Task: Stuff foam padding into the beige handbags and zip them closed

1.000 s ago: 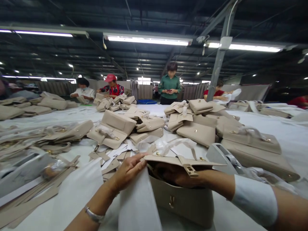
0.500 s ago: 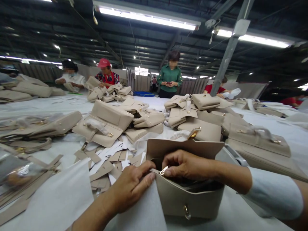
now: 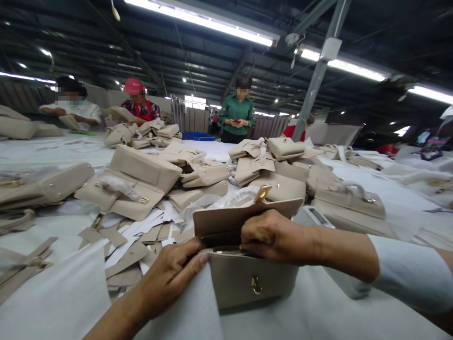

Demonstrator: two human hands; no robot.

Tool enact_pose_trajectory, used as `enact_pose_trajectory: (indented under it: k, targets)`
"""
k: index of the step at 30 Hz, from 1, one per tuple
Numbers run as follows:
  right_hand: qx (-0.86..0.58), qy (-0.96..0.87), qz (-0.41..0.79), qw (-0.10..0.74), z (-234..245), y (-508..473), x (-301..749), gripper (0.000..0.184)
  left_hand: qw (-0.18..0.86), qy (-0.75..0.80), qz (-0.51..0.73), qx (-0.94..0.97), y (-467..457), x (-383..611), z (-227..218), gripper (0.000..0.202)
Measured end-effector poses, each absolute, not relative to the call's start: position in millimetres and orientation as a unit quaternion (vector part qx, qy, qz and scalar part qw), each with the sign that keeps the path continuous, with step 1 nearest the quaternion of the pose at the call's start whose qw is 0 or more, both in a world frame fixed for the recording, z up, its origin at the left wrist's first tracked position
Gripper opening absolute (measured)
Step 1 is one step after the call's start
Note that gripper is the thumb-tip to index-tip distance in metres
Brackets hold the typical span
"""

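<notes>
A beige handbag (image 3: 244, 297) stands upright in front of me, its flap (image 3: 221, 218) raised at the back. Gold hardware shows on it: a turn-lock (image 3: 256, 285) on the front and a clasp plate (image 3: 263, 192) on the flap's edge. My left hand (image 3: 175, 271) pinches the bag's upper left corner between thumb and fingers. Closed over the mouth of the bag, my right hand (image 3: 274, 236) grips the zipper pull, which its fingers mostly hide. Zipper teeth (image 3: 226, 250) run between both hands. A white sheet (image 3: 198, 309) lies against the bag's left side.
Leather offcuts and paper scraps (image 3: 141, 250) lie to the left. Beyond them are heaped beige handbags (image 3: 130, 182), with more at the right (image 3: 347, 208). A grey device (image 3: 320, 217) sits behind my right forearm. Several people work or stand across the table, one in green (image 3: 238, 115).
My right hand has moved right along the bag's mouth with the zipper pull, and zipper teeth now show behind it. My left hand keeps the corner. The whole view has swung rightward.
</notes>
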State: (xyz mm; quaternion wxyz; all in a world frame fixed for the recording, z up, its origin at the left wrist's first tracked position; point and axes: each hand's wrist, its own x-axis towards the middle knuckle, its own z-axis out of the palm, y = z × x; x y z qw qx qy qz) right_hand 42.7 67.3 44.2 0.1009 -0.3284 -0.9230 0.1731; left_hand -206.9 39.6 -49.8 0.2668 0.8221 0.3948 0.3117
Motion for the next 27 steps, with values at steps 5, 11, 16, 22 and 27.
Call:
enact_pose_trajectory:
  k: [5, 11, 16, 22, 27]
  targets:
    - [-0.525, -0.795, 0.238, 0.19, 36, 72, 102, 0.015, 0.246, 0.416, 0.31, 0.819, 40, -210, -49, 0.03]
    - [-0.605, -0.634, 0.406, 0.26, 25, 60, 133, 0.017, 0.244, 0.4, 0.307, 0.828, 39, -200, -45, 0.029]
    - [-0.619, -0.585, 0.435, 0.294, 24, 57, 133, 0.017, 0.226, 0.422, 0.317, 0.819, 43, -197, -47, 0.032]
    - [-0.555, -0.782, 0.07, 0.273, 19, 32, 134, 0.012, 0.329, 0.409, 0.36, 0.772, 46, -194, -40, 0.032]
    - [-0.199, -0.928, -0.206, 0.239, -14, -14, 97, 0.052, 0.36, 0.439, 0.369, 0.736, 41, -186, -33, 0.035]
